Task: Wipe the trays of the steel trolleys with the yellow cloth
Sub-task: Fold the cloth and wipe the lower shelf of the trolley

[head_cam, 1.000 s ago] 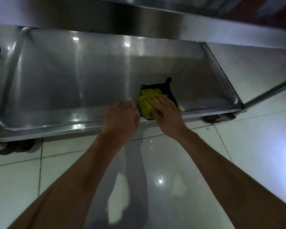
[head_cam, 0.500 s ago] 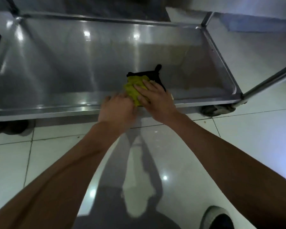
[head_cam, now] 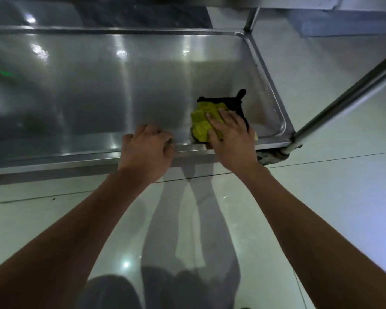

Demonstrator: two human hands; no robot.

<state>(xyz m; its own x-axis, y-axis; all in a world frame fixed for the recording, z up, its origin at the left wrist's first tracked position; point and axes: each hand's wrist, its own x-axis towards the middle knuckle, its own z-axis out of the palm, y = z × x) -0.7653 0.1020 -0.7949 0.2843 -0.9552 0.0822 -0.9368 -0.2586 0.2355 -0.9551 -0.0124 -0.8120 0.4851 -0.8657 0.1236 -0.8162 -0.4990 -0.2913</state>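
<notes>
The trolley's bottom steel tray (head_cam: 98,85) lies low over the floor, filling the upper half of the view. A yellow cloth (head_cam: 202,122) with a black backing sits in the tray's near right corner. My right hand (head_cam: 230,139) lies flat on the cloth, fingers straight, pressing it against the tray floor near the front rim. My left hand (head_cam: 146,150) grips the tray's front rim just left of the cloth, fingers curled over the edge.
A steel upright post (head_cam: 343,94) slants up from the tray's near right corner, with a castor wheel (head_cam: 270,156) below it. Another post (head_cam: 251,18) stands at the far right corner. Glossy white floor tiles (head_cam: 321,175) surround the trolley.
The view has shifted so the whole tray floor shows. My right hand with the cloth has slid right, toward the near right corner. My left hand stays on the front rim.
</notes>
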